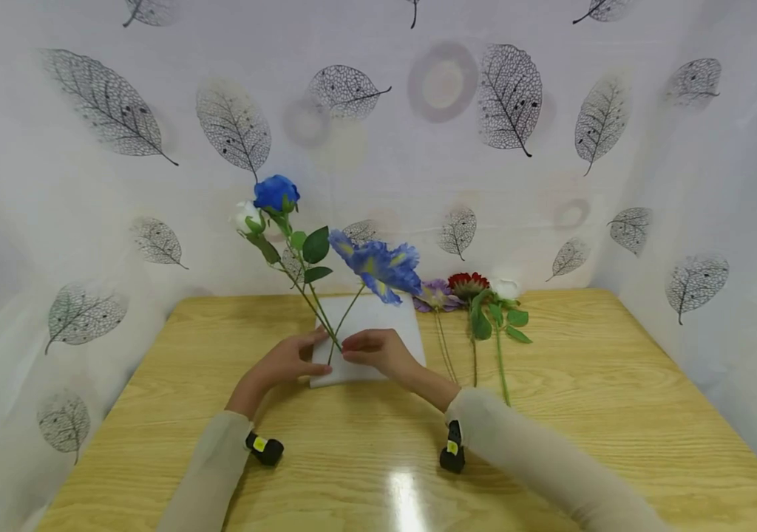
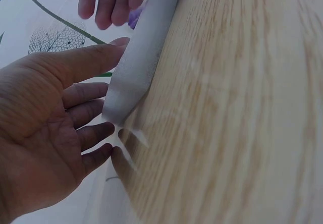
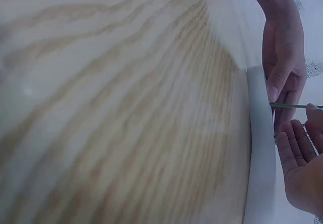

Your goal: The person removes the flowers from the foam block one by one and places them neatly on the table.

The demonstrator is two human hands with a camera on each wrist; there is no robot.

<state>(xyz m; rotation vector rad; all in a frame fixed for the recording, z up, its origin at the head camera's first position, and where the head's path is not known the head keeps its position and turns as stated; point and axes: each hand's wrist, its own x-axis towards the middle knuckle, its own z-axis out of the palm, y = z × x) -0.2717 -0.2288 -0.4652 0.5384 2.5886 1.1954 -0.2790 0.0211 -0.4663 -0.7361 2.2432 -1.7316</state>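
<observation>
A blue rose (image 1: pixel 276 193), a white rose (image 1: pixel 248 218) and a blue-violet iris (image 1: pixel 378 267) lean over a flat white foam block (image 1: pixel 372 373). Their thin green stems cross low down between both hands. My right hand (image 1: pixel 381 351) pinches stems with thumb and fingertips just above the block. Against the block's left side rests my left hand (image 1: pixel 285 362), thumb and fingers spread. In the right wrist view, its thumb tip touches the low end of a stem (image 3: pixel 298 106). The left wrist view shows its fingers fairly straight at the block's edge.
Right of the block lie a purple flower (image 1: pixel 437 295), a red flower (image 1: pixel 468 285) and a white flower (image 1: pixel 505 288), stems toward the front. All rest on a wooden table (image 1: pixel 365 443). Behind hangs a pale curtain (image 1: pixel 378 177) with leaf prints.
</observation>
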